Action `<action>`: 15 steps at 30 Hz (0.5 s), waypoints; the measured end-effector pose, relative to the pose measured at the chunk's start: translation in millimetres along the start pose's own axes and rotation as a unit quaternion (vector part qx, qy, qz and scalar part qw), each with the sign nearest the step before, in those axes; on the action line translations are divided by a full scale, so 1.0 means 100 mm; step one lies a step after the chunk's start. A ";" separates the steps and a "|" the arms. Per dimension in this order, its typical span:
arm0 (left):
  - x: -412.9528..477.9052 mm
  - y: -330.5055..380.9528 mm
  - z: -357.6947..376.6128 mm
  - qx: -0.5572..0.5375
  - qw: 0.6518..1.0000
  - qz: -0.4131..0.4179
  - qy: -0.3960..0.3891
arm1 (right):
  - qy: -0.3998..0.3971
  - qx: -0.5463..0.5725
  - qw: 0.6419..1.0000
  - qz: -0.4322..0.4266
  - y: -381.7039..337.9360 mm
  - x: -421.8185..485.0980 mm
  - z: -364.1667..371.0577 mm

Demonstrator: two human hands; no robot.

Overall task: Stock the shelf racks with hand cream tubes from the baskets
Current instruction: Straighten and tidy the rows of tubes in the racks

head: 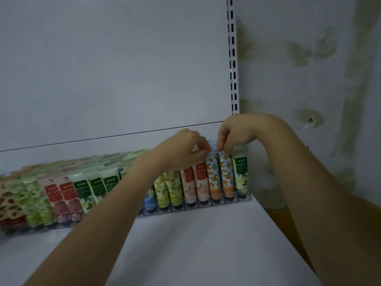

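Your right hand [237, 133] hangs over the row with its fingers bent down. Its thumb and forefinger pinch the flat crimped top of an orange-print tube [226, 176], which stands cap-down in a slot near the right end of the clear rack [193, 207]. Your left hand [185, 150] has its fingers curled too, with the tips at the tops of the neighbouring tubes. Whether it really pinches the second orange-print tube [213, 176] or a peach tube [201, 182], I cannot tell. The danger I see is this: the tubes stand tightly side by side, so if you press the tube down at an angle, its cap may miss the slot. It may also push the green-label tube [241, 174] sideways against the end wall. A pinch on only the thin top edge can slip as well, and then the tube may lean forward over the low front lip. Your left forearm crosses in front of the blue tube [149, 200] and close to the yellow tubes [169, 188], so a careless pull back may drag them out. Behind the front row more rows are packed, which leaves little room. Around you are the white shelf [185, 244], the back panel [113, 69], the slotted upright [233, 58] and a stained wall [309, 79]. The baskets are not in view.
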State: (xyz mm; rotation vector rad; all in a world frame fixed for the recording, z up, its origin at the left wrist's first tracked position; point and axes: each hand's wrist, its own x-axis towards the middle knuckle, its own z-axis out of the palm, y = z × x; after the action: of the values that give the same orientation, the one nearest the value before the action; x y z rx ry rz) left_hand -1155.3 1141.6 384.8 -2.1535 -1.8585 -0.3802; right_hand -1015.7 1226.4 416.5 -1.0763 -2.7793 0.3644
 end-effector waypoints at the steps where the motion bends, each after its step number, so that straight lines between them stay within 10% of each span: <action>1: 0.00 0.01 0.00 0.001 1.000 0.001 0.000 | -0.001 0.000 1.000 0.000 0.01 0.00 0.00; 15: -0.02 -0.12 -0.12 0.008 0.999 -0.024 0.031 | 0.079 0.033 0.996 -0.023 -0.08 0.02 -0.12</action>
State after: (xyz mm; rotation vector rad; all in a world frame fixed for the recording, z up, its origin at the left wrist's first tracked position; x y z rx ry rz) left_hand -1167.4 1137.3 395.3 -2.0646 -1.8762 -0.4361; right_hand -1019.9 1223.7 430.1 -0.9793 -2.6287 0.3453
